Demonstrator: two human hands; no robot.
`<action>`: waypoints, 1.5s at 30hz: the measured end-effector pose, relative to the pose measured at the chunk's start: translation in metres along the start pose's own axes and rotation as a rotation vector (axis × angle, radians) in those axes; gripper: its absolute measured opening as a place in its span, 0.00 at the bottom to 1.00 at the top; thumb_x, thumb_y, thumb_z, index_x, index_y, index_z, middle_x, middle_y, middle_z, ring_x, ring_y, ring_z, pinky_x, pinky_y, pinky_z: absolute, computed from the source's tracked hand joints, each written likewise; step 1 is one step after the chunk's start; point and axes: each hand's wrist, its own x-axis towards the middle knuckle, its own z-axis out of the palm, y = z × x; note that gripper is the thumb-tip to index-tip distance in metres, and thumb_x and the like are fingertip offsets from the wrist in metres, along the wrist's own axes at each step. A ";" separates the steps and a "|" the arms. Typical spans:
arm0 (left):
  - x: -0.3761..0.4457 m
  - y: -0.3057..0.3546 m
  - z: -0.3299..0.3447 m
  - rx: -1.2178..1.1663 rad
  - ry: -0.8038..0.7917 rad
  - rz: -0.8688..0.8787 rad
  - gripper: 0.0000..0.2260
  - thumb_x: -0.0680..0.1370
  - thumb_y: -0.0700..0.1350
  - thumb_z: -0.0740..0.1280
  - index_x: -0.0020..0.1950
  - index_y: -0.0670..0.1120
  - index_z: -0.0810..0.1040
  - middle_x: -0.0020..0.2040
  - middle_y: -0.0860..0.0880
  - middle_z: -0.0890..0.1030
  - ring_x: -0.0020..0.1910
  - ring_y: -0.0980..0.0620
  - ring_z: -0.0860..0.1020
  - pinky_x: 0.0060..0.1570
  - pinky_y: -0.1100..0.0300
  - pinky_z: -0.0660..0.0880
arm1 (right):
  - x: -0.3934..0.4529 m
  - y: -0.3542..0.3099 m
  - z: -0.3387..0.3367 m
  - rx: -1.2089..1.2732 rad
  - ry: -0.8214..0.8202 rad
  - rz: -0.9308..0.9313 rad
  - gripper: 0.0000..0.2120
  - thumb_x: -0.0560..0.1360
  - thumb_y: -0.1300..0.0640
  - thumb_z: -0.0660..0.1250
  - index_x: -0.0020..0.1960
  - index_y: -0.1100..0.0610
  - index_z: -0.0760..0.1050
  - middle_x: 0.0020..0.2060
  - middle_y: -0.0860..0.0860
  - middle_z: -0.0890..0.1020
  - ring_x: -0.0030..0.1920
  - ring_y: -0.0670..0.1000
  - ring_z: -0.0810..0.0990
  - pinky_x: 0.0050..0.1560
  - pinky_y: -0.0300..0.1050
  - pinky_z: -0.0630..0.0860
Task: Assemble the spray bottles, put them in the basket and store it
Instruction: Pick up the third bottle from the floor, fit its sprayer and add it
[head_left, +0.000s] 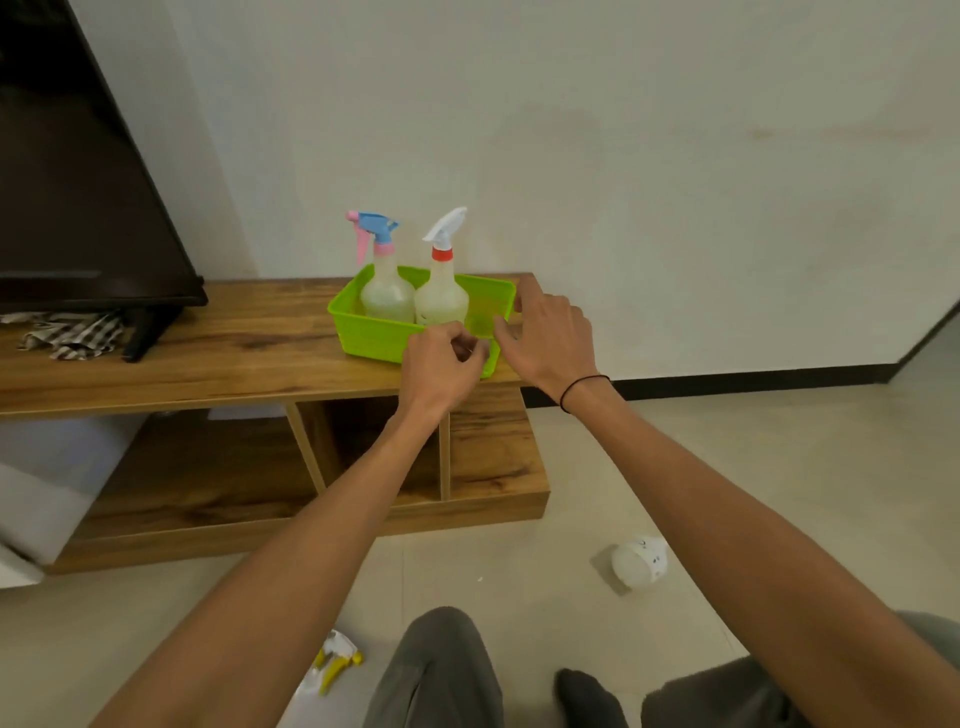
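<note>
A green basket (374, 338) stands on the right end of the wooden TV stand's top (218, 358). Two translucent spray bottles stand upright inside it. One has a blue and pink trigger head (382, 288) and the other a white head with a red collar (441, 296). My left hand (441, 364) is at the basket's near rim, its fingers curled round the edge. My right hand (550, 332) has spread fingers that touch the basket's right corner and rim. A third bottle with a yellow and white trigger head (335, 662) lies on the floor by my knee.
A dark TV (78, 208) on a foot fills the stand's left end, with a checked cloth (72, 335) under it. Open compartments (363, 447) lie below the top. A white round object (639, 564) sits on the tiled floor to the right. The wall is close behind the basket.
</note>
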 end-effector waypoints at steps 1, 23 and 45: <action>-0.005 0.003 0.007 -0.004 -0.020 0.010 0.09 0.78 0.52 0.74 0.41 0.48 0.84 0.33 0.54 0.84 0.35 0.57 0.82 0.38 0.60 0.78 | -0.007 0.004 -0.002 -0.009 -0.007 0.020 0.17 0.79 0.44 0.62 0.60 0.55 0.71 0.44 0.54 0.83 0.43 0.61 0.81 0.39 0.51 0.75; -0.107 0.008 0.232 -0.028 -0.458 -0.136 0.11 0.76 0.56 0.75 0.53 0.52 0.85 0.38 0.56 0.85 0.39 0.57 0.84 0.43 0.51 0.85 | -0.176 0.185 0.048 0.006 -0.176 0.688 0.17 0.77 0.43 0.64 0.53 0.57 0.71 0.42 0.54 0.80 0.39 0.57 0.77 0.38 0.47 0.72; -0.190 -0.111 0.345 -0.145 -0.891 -0.648 0.17 0.87 0.50 0.56 0.75 0.50 0.70 0.73 0.46 0.73 0.68 0.46 0.74 0.54 0.51 0.78 | -0.300 0.293 0.218 0.334 -0.613 1.263 0.31 0.72 0.42 0.71 0.72 0.41 0.63 0.67 0.57 0.63 0.63 0.65 0.68 0.59 0.66 0.79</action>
